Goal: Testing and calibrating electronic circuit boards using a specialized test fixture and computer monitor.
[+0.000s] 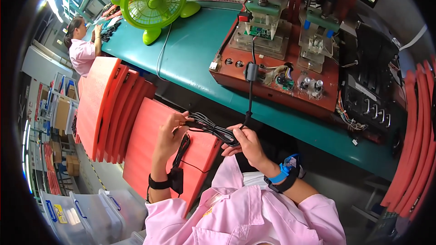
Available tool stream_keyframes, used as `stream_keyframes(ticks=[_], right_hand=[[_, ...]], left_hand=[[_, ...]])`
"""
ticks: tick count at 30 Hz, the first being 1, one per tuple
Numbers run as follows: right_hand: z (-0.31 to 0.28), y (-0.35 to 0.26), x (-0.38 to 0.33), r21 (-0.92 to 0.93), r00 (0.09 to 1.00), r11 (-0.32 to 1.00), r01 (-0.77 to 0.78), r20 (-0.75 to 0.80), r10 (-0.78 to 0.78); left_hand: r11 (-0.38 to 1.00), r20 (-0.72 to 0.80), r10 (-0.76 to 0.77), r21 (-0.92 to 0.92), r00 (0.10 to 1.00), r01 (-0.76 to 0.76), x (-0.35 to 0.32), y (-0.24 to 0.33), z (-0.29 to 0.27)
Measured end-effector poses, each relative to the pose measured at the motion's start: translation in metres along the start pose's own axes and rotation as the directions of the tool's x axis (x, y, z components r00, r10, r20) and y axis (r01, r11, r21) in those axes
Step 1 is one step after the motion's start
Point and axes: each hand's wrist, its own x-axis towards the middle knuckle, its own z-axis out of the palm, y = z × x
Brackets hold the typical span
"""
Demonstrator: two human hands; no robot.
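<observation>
My left hand [170, 135] pinches one end of a coiled black cable [211, 128] above a red tray [150, 145]. My right hand [247, 144] grips the other end of the bundle, where the cable runs up to a ferrite lump [251, 71] at the red test fixture [277, 63]. A second black lead with a small black block [176, 179] hangs below my left wrist. I wear a black band on the left wrist and a blue strap on the right.
A green desk fan [153, 1] stands on the teal bench [195, 50]. Stacked red trays [106, 109] lean at left, more red trays [415, 154] at right. Clear plastic bins [86, 213] sit lower left. Another person [81, 50] works at the far end.
</observation>
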Motion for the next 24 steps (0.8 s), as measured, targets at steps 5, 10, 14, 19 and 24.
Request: stream_keyframes(ticks=[5, 10, 14, 19, 24], right_hand=[[0.007, 0.002, 0.001, 0.104, 1.0, 0.994, -0.012, 0.022, 0.01], [0.009, 0.003, 0.007, 0.207, 1.0, 0.978, -0.017, 0.009, 0.015], [0.012, 0.0, 0.008, 0.139, 0.997, 0.99, -0.041, 0.065, 0.032], [-0.002, 0.003, 0.002, -0.204, 0.987, 0.976, 0.075, 0.154, -0.044], [-0.015, 0.003, -0.005, -0.277, 0.981, 0.959, 0.061, 0.192, -0.007]], left_hand=[[0.75, -0.08, -0.135, -0.66, 0.988, 0.049, 0.014, -0.003, 0.021], [0.794, 0.039, -0.153, -0.59, 0.987, 0.146, 0.023, 0.015, 0.029], [0.971, -0.158, -0.075, -0.237, 0.984, 0.036, 0.04, 0.03, 0.035], [0.943, -0.406, 0.221, 0.322, 0.887, -0.088, 0.064, 0.056, 0.036], [0.924, -0.408, 0.213, 0.38, 0.888, -0.047, 0.067, 0.057, 0.04]])
